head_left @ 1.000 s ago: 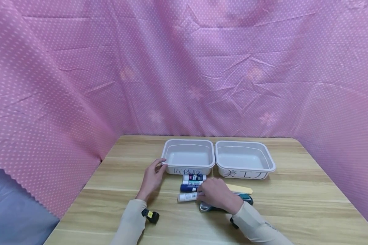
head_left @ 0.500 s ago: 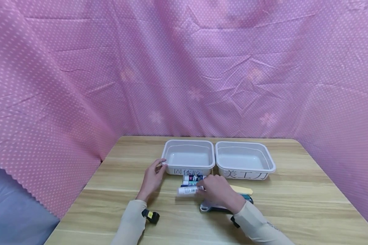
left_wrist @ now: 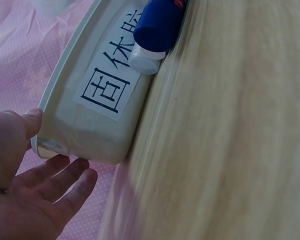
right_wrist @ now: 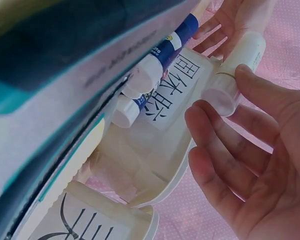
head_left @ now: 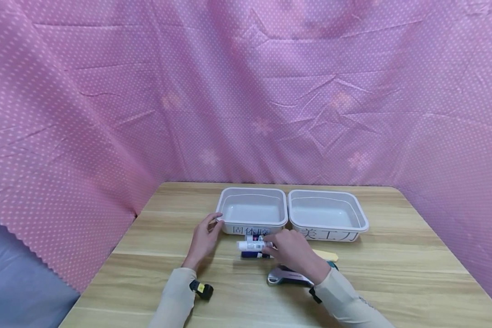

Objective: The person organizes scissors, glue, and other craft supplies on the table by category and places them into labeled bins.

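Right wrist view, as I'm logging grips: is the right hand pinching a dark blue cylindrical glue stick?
No, the right hand pinches a white cylindrical glue stick.

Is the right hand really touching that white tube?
Touching. The right wrist view shows the right hand holding the white tube, its thumb against the tube's side.

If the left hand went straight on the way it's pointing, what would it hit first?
Probably the left white tub; the left hand seems to touch its corner, though depth is unclear.
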`<move>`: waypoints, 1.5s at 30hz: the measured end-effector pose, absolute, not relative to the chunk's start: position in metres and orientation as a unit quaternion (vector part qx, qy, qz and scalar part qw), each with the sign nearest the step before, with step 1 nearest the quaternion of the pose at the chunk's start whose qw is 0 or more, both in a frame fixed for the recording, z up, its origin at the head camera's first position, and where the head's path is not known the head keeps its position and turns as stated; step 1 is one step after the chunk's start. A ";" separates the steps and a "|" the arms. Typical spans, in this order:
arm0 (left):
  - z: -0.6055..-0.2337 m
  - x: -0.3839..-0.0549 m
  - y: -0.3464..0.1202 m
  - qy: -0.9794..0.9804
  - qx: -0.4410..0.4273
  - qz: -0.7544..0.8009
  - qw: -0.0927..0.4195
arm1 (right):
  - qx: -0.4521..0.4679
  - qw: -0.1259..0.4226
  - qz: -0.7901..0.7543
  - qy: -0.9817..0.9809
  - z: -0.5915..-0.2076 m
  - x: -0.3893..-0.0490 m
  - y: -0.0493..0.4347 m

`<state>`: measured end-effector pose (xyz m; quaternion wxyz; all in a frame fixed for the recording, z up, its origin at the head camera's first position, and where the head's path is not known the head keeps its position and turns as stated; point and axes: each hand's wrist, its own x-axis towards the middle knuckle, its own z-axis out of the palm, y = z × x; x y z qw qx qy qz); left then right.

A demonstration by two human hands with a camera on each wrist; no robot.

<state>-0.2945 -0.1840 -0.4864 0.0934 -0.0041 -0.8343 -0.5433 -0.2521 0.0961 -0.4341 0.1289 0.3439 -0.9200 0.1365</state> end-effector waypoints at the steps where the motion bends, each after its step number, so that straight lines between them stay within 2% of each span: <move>1: -0.487 -0.294 -0.184 -0.834 -0.007 -0.544 0.095 | 0.344 0.134 0.138 -0.919 -0.434 -0.252 0.096; 9: -0.488 -0.295 -0.185 -0.832 -0.015 -0.545 0.102 | 0.342 0.160 0.141 -0.915 -0.433 -0.255 0.091; 23: -0.490 -0.294 -0.185 -0.827 -0.026 -0.550 0.110 | 0.312 0.158 0.148 -0.925 -0.422 -0.258 0.089; 45: -0.489 -0.296 -0.187 -0.827 -0.032 -0.551 0.107 | 0.268 0.208 0.156 -0.928 -0.419 -0.267 0.098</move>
